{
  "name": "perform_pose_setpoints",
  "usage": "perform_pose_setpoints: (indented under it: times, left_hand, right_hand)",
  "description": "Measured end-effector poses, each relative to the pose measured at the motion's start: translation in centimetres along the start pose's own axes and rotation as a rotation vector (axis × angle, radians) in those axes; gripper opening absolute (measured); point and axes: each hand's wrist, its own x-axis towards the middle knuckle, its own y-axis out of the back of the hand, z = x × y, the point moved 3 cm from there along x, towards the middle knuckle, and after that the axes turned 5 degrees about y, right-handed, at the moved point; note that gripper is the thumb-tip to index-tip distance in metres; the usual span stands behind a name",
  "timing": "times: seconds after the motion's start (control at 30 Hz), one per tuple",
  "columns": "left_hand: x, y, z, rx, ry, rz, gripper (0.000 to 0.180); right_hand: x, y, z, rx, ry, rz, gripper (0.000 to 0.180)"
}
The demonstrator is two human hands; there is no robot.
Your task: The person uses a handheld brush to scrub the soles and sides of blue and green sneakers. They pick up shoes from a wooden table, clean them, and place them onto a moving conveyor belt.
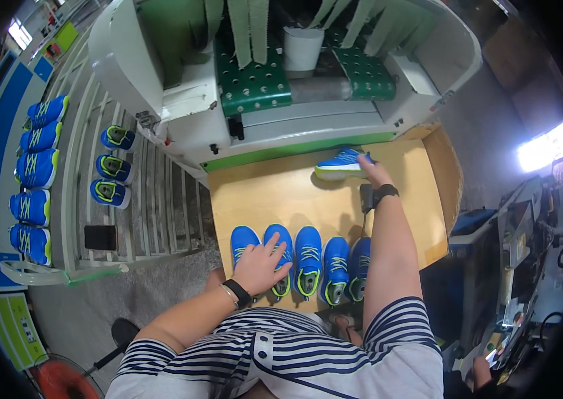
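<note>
My right hand (377, 174) grips a blue sneaker (340, 165) with a yellow-green sole by its heel end, at the far side of the tan worktop (268, 193), just in front of the machine. Along the near edge stands a row of several blue sneakers (308, 259), toes pointing away from me, with grey forms inside some of them. My left hand (259, 267) lies over the sneakers at the left of this row, fingers spread and touching their tops. It partly hides those sneakers, and my right forearm covers part of the rightmost one.
A white machine (181, 106) with perforated green belts (255, 86) and hanging strips stands beyond the worktop. On the left rack (72, 143) are several blue sneakers (36, 167) and a dark phone (100, 237). Cardboard (444, 166) borders the right side. Another person's hand (481, 372) shows lower right.
</note>
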Motion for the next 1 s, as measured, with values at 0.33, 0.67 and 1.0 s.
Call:
perform_pose_setpoints:
  times: [0.33, 0.67, 1.0]
  left_hand:
    - [1.6, -0.6, -0.7, -0.222, 0.212, 0.126, 0.067]
    - [9.8, -6.1, -1.2, -0.713, 0.368, 0.148, 0.111]
    - [13.2, -1.8, -3.4, -1.899, 0.7, -0.169, 0.043]
  right_hand:
    - [-21.9, -6.7, -10.0, -0.084, 0.544, 0.005, 0.09]
    - [-37.1, -2.9, -6.3, -0.278, 0.579, 0.168, 0.075]
    - [-39.6, -4.6, 3.3, 0.285, 0.218, 0.265, 0.095]
